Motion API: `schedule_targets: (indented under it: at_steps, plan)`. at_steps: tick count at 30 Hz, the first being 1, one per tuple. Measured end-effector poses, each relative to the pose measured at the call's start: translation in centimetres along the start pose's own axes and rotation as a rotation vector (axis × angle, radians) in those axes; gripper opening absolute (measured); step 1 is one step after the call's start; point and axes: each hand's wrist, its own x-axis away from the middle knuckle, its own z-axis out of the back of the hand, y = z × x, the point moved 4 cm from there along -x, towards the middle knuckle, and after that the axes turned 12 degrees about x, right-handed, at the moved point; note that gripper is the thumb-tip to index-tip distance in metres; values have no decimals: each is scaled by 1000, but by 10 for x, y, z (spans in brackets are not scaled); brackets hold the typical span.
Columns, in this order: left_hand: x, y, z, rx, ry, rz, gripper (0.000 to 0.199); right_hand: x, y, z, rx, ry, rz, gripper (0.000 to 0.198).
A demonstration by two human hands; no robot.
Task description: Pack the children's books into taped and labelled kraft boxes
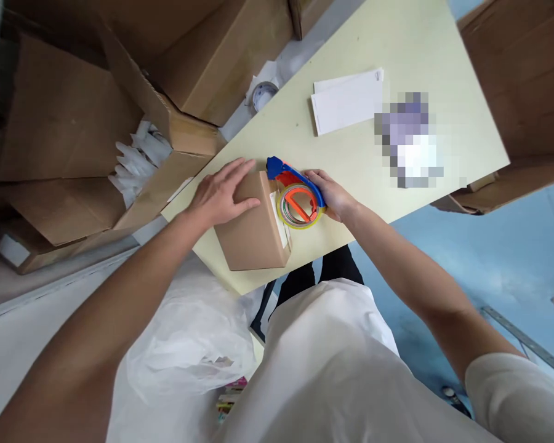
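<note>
A brown cardboard box [253, 227] stands on the pale table near its front left corner. My left hand [221, 194] rests on the box's upper left part, fingers stretched out and thumb apart. In my right hand [327, 194] is a blue and orange tape dispenser [317, 189], with the fingers wrapped round its handle. The dispenser carries a roll of yellowish tape and lies against the box's right side, its blue head at the far top edge. A white label shows on that side, partly hidden behind the roll.
White paper slips [348, 104] lie on the table [425, 55], beside a blurred-out item [410, 141]. Large open cartons [69, 123] stand at the left, one holding white gloves [141, 160]. A tape roll [264, 95] sits behind the table edge. A white plastic bag [189, 332] hangs below.
</note>
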Motion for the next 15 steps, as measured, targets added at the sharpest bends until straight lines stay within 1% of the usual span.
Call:
schedule_targets:
  at_steps: [2, 4, 6, 9, 10, 12, 15]
  plan:
    - [8, 7, -6, -22, 63, 1, 72, -1, -9, 2, 78, 76, 110, 43]
    - [14, 14, -12, -43, 90, 33, 70, 4, -14, 2, 173, 77, 181, 50]
    - [18, 19, -16, -44, 99, 74, 73, 10, -17, 2, 276, 17, 210, 58]
    - [19, 23, -16, -24, 129, 136, 86, 15, -22, 0, 405, -94, 257, 82]
    - [19, 24, -16, -16, 145, 157, 91, 16, -24, 0, 439, -121, 273, 87]
    - [19, 24, -15, -2, 173, 189, 96, 16, -27, 2, 489, -164, 290, 87]
    - [19, 24, -17, 8, 179, 199, 97, 23, -24, 14, 539, -215, 280, 84]
